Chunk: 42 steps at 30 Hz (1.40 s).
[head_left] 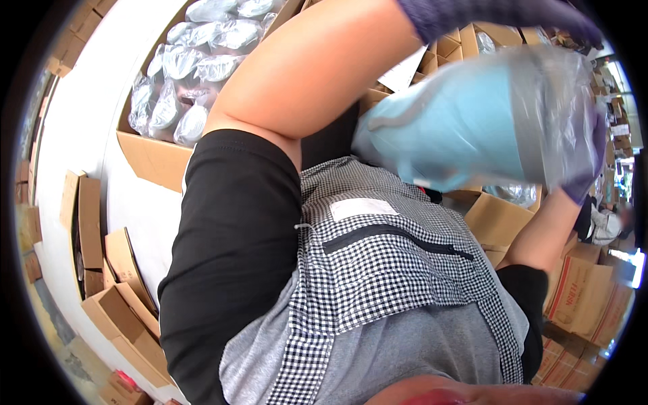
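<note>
A light-blue, roughly cylindrical container (466,121) with grey bands lies tilted in front of my chest, inside a clear plastic bag (563,101). Motion blurs its outline, so its exact kind is unclear. My right hand (594,152), in a purple glove, grips the bagged container at its right end; most of the fingers are behind the plastic. My left arm reaches across the top of the view. At its end, my purple-gloved left hand (540,19) is above the container, near the bag's upper edge. Its fingers are smeared near the dark rim.
On the left stands an open carton (155,158) full of plastic-wrapped silvery items (179,61). Open cardboard boxes (499,219) lie beneath the container. More boxes (125,324) are at the lower left, and stacked cartons (580,293) stand at the right. Another person (606,223) is at the far right.
</note>
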{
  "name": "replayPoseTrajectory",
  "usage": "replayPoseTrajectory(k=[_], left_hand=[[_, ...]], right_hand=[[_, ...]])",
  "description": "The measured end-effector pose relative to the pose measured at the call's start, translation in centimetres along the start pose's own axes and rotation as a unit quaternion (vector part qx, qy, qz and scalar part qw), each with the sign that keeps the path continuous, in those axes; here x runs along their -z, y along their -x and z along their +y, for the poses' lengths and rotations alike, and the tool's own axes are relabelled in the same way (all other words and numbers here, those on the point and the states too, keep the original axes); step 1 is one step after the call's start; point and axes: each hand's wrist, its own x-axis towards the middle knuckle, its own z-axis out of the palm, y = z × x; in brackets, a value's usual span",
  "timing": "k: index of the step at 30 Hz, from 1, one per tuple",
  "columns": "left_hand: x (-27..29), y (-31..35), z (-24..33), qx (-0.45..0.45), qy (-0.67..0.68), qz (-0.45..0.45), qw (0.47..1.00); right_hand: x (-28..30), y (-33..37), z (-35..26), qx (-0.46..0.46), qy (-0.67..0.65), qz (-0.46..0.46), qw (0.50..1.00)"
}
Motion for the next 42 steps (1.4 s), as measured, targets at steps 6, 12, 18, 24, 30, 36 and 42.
replayPoseTrajectory(k=[6,12,18,24,30,36,42], left_hand=[[1.0,17.1,-16.4,0.419,-0.170,-0.142,0.880],[-2.1,26.4,-13.4,0.538,0.059,-0.199,0.817],[2.3,27.0,-4.6,0.622,0.190,-0.261,0.713],[-0.5,27.9,-2.5,0.610,0.212,-0.170,0.745],[-5.9,26.6,-1.1,0.429,-0.182,-0.220,0.857],[-4.3,25.2,1.2,0.293,-0.298,-0.141,0.897],[-4.7,25.5,-4.9,0.410,-0.039,-0.137,0.901]], right_hand=[[2.9,11.2,-0.1,0.019,0.476,-0.055,0.877],[2.8,19.9,1.2,-0.244,0.306,0.063,0.918],[0.0,20.3,0.5,-0.289,0.221,0.043,0.930],[-1.7,21.5,1.4,-0.445,-0.177,0.158,0.863],[-2.4,22.3,5.4,-0.427,-0.292,0.307,0.799],[-3.9,21.1,3.2,-0.412,-0.318,0.193,0.832],[-4.9,24.0,4.4,-0.405,-0.094,0.007,0.910]])
